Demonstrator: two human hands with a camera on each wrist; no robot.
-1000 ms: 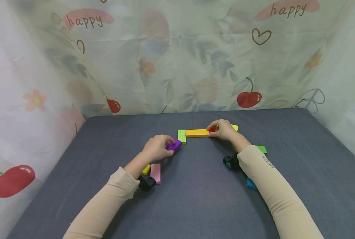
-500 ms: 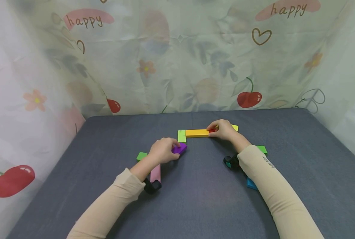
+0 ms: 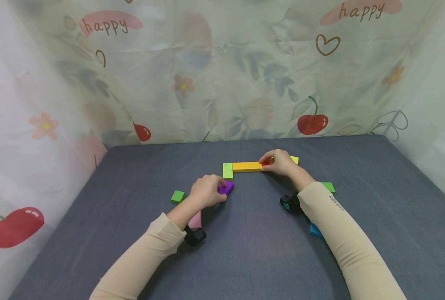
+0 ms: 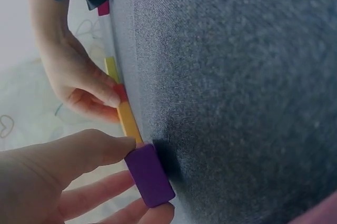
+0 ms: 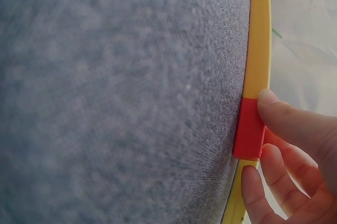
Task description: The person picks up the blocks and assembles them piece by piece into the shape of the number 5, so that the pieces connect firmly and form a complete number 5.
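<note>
Using our left hand (image 3: pixel 207 190), we pinch the purple block (image 4: pixel 151 176), long axis slanting down-right in that wrist's view; our right hand (image 3: pixel 280 162) grips the red block (image 5: pixel 248 130).

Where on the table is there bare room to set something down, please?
The dark tabletop is bare between the pink block and the blue block. It is crowded from the purple block, in the left hand, along the orange block to the right hand.

Purple block (image 4: pixel 151 175): smooth, matt. Red block (image 5: pixel 249 128): smooth, painted-looking. Grey tabletop (image 3: pixel 252 254): woven cloth, matt. Backdrop (image 3: pixel 226 83): creased cloth.
</note>
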